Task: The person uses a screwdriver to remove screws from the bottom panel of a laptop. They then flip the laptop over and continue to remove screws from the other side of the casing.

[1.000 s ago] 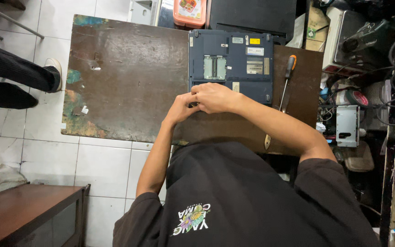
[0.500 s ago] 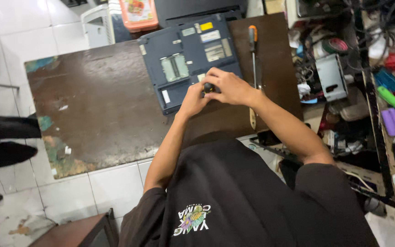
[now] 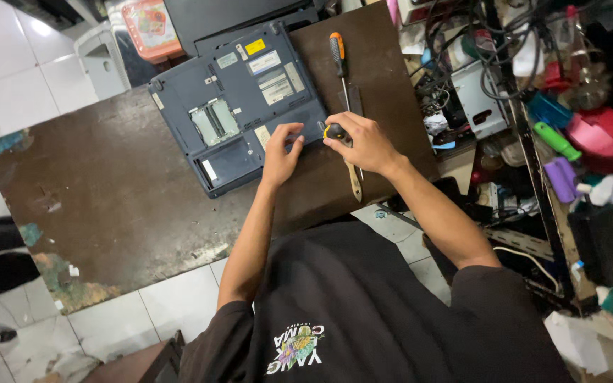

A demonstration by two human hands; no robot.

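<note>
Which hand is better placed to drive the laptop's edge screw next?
Right hand, probably: it already grips the small screwdriver at the laptop edge. The left hand lies flat on the case, bracing it.

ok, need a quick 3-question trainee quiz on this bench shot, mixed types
1. True or false: the dark blue-grey laptop lies bottom side up on the worn brown metal table.
2. Which hand grips the small black-and-yellow-handled screwdriver? A) left hand B) right hand C) neither
3. Fill in: the long orange-and-black-handled screwdriver lies to the ___ of the laptop in the picture, untouched.

Key
1. True; its labels and open memory bay face up.
2. B; the right hand closes around the handle at the laptop's near edge, while the left hand rests flat on the laptop.
3. right
</note>
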